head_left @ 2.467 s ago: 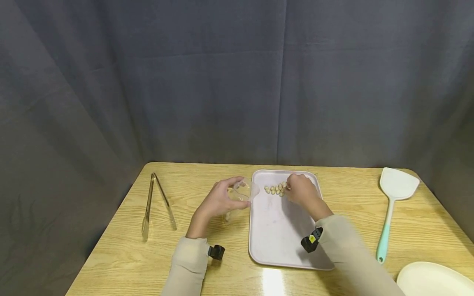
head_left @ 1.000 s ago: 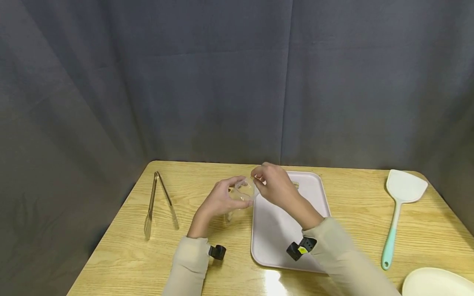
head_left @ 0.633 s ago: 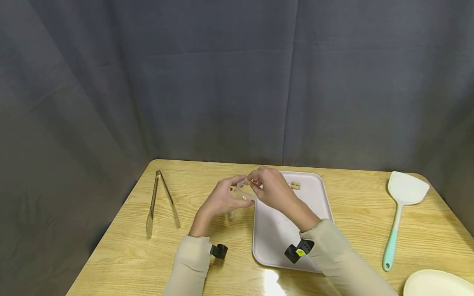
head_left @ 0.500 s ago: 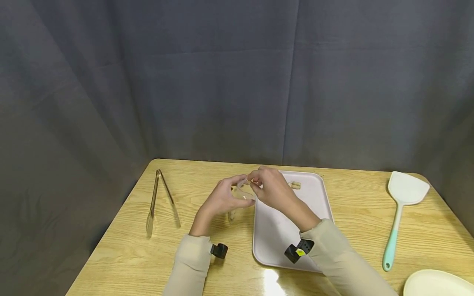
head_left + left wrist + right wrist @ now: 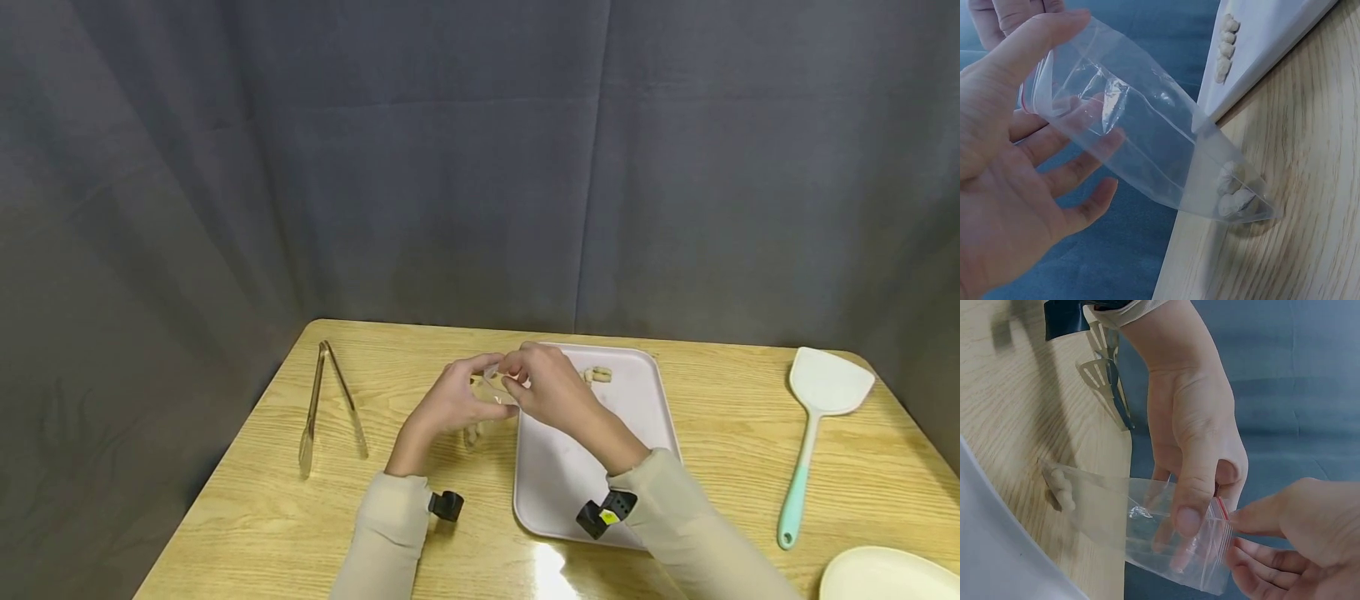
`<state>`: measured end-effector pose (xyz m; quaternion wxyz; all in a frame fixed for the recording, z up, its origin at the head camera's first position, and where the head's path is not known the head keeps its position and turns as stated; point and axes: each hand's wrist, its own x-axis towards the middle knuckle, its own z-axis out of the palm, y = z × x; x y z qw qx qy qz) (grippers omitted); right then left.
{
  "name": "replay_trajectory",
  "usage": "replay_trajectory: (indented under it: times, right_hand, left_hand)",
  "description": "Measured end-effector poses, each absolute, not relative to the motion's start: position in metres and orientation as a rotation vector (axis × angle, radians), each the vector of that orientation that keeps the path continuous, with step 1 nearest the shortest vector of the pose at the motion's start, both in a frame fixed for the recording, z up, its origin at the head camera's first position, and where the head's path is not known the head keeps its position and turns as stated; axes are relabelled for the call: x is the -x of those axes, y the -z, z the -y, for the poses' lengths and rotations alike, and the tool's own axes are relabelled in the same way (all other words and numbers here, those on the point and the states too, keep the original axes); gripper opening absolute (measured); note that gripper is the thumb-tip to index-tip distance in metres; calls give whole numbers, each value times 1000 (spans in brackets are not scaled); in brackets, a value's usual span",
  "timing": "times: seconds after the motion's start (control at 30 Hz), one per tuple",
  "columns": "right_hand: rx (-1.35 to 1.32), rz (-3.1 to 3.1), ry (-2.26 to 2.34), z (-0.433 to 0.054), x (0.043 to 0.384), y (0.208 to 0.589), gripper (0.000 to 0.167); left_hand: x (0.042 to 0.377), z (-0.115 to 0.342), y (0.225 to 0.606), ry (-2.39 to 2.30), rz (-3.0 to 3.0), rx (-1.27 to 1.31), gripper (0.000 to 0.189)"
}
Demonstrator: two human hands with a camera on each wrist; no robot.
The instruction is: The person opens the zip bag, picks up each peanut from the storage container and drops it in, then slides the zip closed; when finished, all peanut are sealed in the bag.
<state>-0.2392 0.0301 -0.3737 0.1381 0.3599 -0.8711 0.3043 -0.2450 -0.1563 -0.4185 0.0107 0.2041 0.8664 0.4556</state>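
My left hand (image 5: 453,398) holds a clear zip bag (image 5: 1141,125) by its mouth, thumb at the rim and fingers spread along the side. The bag hangs at a slant beside the pale tray (image 5: 562,492), a few peanuts (image 5: 1235,203) in its bottom corner. My right hand (image 5: 1291,537) is at the bag's mouth, its thumb right at the red zip line. A gap shows between that thumb and the curled fingers, with nothing seen in it. More peanuts (image 5: 600,375) lie in a row near the tray's far end, partly behind my right hand.
Metal tongs (image 5: 330,400) lie spread at the left of the wooden table (image 5: 247,517). At the right are a white turner (image 5: 806,433) with a mint handle and, near the front corner, a cream plate (image 5: 885,575). A dark curtain (image 5: 450,167) hangs behind.
My right hand has moved left from the peanuts on the tray to the bag's mouth, and its fingertips have parted there. Another peanut shows low in the bag. My left hand stays put.
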Motion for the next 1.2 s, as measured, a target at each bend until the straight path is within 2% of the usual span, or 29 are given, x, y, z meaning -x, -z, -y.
replay_trajectory:
  times: [0.2, 0.4, 0.7, 0.83, 0.9, 1.03, 1.2]
  right_hand:
    - [-1060, 2503, -885, -35, 240, 371, 7]
    - [-997, 2519, -910, -64, 260, 368, 6]
    - [-781, 2725, -704, -126, 307, 415, 6]
    - [-772, 2821, -608, -138, 317, 441, 27]
    - [-744, 2844, -573, -141, 320, 451, 30]
    - [-666, 2853, -538, -144, 323, 464, 8]
    - [-620, 2854, -558, -143, 323, 468, 10]
  left_hand:
    - [245, 154, 418, -1418, -2699, -648, 67]
    - [245, 155, 418, -1427, -2685, -609, 74]
    - [245, 156, 419, -1439, -2685, -604, 78]
    - [244, 156, 420, -1444, -2679, -592, 79]
    - [244, 156, 421, -1439, -2683, -582, 79]
    - [244, 156, 421, -1436, -2690, -583, 78]
    - [245, 157, 421, -1438, -2694, -574, 77]
